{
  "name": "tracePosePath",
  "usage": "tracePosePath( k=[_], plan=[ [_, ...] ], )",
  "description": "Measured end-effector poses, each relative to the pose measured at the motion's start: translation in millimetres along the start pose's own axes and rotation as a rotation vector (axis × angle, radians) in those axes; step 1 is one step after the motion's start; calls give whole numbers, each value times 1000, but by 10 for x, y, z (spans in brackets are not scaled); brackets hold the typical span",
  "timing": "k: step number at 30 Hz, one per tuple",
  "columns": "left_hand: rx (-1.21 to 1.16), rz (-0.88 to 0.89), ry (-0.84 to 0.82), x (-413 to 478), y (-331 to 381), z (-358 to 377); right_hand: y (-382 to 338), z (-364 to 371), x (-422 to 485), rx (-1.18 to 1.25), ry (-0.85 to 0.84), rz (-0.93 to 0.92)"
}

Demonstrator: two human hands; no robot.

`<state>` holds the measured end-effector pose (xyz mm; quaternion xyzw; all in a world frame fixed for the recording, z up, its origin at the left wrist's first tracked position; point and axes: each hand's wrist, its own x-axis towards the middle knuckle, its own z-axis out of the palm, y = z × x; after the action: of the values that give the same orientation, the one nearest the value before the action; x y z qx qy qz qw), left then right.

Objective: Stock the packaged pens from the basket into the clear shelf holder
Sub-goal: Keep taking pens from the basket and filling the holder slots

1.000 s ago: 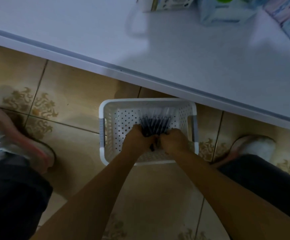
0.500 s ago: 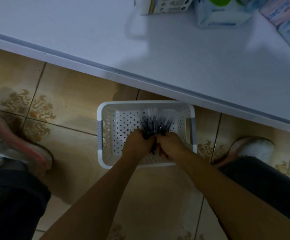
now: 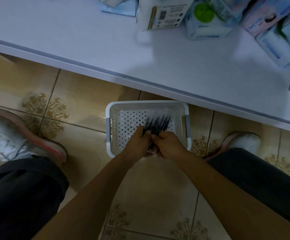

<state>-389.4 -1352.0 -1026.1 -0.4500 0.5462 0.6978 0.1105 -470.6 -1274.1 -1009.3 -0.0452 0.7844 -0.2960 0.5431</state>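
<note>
View straight down from the person's head, in dim light. Two bare forearms reach down to a white perforated basket (image 3: 146, 102) on a tan tiled floor (image 3: 82, 94), between the person's shoes (image 3: 11, 141). The left hand (image 3: 140, 139) and the right hand (image 3: 168, 146) meet inside the basket, touching each other. Both are curled tightly round the near end of one bundle of packaged pens (image 3: 156, 122). The pens are dark and slim, in clear wrapping too blurred to read. From the grip they fan outward, away from the person's body and leaning a little toward the right hand's side. Their long axis therefore runs from the palms toward the basket's far wall. The free ends lie beyond the fingertips, and the held ends are hidden inside the fists. It is not possible to tell whether the bundle rests on the basket's bottom or is just clear of it. Neither hand is nearer than the other, since each grips its own side of the same bundle. Beyond the pens' far ends, the front edge of a white shelf (image 3: 89, 40) crosses the view just past the basket's far rim. Farther back on the shelf stand several boxes (image 3: 165, 13) of goods. The clear shelf holder is not in view. The bundle probably has to rise out of the basket and travel up and forward past that shelf edge, roughly the way the pens already point.
</note>
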Motion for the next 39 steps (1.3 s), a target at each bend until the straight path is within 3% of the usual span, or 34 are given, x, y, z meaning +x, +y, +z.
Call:
tracePosePath(
  k=[3, 6, 9, 16, 20, 23, 26, 29, 31, 34, 39],
  plan=[
    [63, 69, 16, -295, 94, -37, -63, -6, -339, 19, -4, -83],
    [42, 58, 26, -654, 310, -24, -132, 60, -727, -248, -7, -216],
    [109, 187, -9, -1075, 579, 17, -207, 145, -1178, -427, 18, -332],
    [149, 369, -194, -2110, 1355, -55, -661, -178, -2430, -407, 99, -540],
    [20, 513, -31, -2606, 1773, 78, -973, -454, -3065, -117, 134, -575],
    [-62, 703, 58, -2927, 2161, 136, -1107, -676, -3465, 360, 183, -587],
    [-208, 799, 27, -3293, 2549, 261, -1137, -783, -3695, 849, 294, -464],
    [-296, 866, 29, -3614, 2795, 509, -1287, -775, -3899, 1306, 24, -297],
    [-296, 885, 53, -3806, 2896, 694, -1449, -843, -4115, 1545, -110, -298],
    [-284, 920, 64, -4020, 3055, 896, -1700, -1045, -4390, 1707, -157, -405],
    [-173, 994, 91, -4206, 3297, 1107, -1945, -1239, -4669, 1637, -188, -615]
  ],
)
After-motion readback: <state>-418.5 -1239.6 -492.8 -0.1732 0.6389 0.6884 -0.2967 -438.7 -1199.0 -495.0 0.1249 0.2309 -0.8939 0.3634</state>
